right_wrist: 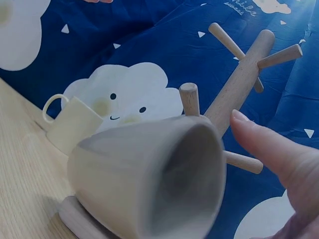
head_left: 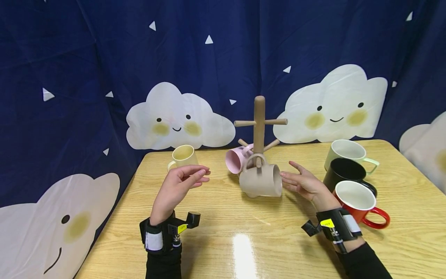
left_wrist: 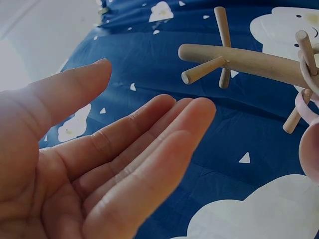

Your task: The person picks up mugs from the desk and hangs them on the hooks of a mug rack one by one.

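Note:
A wooden mug tree (head_left: pixel 259 116) stands toward the back of the table. From its front lower peg a beige mug (head_left: pixel 260 184) hangs by the handle, lying sideways with its mouth to the right. Behind it a pink mug (head_left: pixel 233 161) hangs on another low peg. My right hand (head_left: pixel 308 185) is just right of the beige mug, fingers spread and fingertips right at its rim; the right wrist view shows the thumb (right_wrist: pixel 276 154) extended, apart from the mug. Left of the tree, my left hand (head_left: pixel 178 188) is raised with relaxed fingers and an empty palm (left_wrist: pixel 65 194).
A pale yellow mug (head_left: pixel 184 155) stands at the back left, partly behind my left hand. Along the right side stand a pale green mug (head_left: pixel 345 151), a black mug (head_left: pixel 343 170) and a red mug (head_left: pixel 355 201). Behind the table hangs a dark blue curtain (head_left: pixel 223 58).

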